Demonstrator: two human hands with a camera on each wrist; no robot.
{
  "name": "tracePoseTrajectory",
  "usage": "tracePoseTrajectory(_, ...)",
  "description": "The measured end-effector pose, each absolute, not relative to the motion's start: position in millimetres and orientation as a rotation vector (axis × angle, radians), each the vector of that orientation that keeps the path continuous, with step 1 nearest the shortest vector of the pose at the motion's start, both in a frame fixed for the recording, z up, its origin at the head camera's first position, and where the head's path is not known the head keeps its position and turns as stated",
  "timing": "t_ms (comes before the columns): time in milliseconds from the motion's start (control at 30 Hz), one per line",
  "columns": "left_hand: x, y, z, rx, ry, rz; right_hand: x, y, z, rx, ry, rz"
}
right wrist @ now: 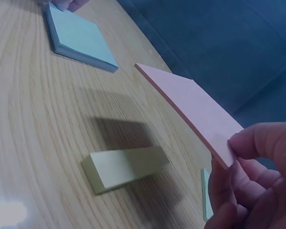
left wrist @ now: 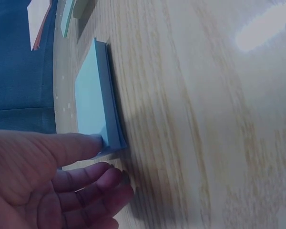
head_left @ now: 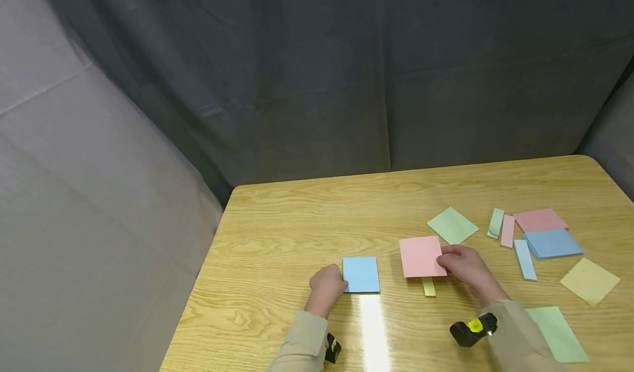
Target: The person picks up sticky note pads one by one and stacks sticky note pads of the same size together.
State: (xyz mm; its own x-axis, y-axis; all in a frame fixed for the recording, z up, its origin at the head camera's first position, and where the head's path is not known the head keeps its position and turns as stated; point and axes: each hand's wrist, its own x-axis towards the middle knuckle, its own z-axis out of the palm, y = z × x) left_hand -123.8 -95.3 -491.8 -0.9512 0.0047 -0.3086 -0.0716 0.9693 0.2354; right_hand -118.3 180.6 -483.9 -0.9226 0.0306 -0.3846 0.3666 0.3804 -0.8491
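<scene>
In the head view, your two hands work well apart over the wooden table (head_left: 267, 223). Your left hand (head_left: 327, 285) is bent inward at the left edge of the blue notepad (head_left: 360, 274), which lies flat in front of you. Your right hand (head_left: 464, 267) reaches in from the right and pinches the right edge of the pink notepad (head_left: 419, 256), thumb uppermost. Part of a narrow yellow notepad (head_left: 428, 289) shows below the pink one. A black wrist device (head_left: 473, 329) on your right sleeve (head_left: 517, 333) has a yellow patch; any lettering there is too small to read. Beyond your right hand lies a green square notepad (head_left: 452, 226), and a blue square notepad (head_left: 555, 244) sits farther right.

In the left wrist view, your left thumb lies along the blue notepad with its tip on top, near a corner, while the fingers curl just beside that end. You cannot tell from this whether they pinch it too. The visible face of the notepad is plain blue.

In the right wrist view, your right thumb presses one face of the pink notepad and curled fingers back the other. You hold it tilted, clear of the table, with the narrow yellow notepad resting on the wood nearby.
</scene>
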Motion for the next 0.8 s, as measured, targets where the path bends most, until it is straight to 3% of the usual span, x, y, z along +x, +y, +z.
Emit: tracePoseTrajectory(800,-122,-96,-492,-0.056,2.814,0.333,-122,142,-480,0.251,2.285,-1.646)
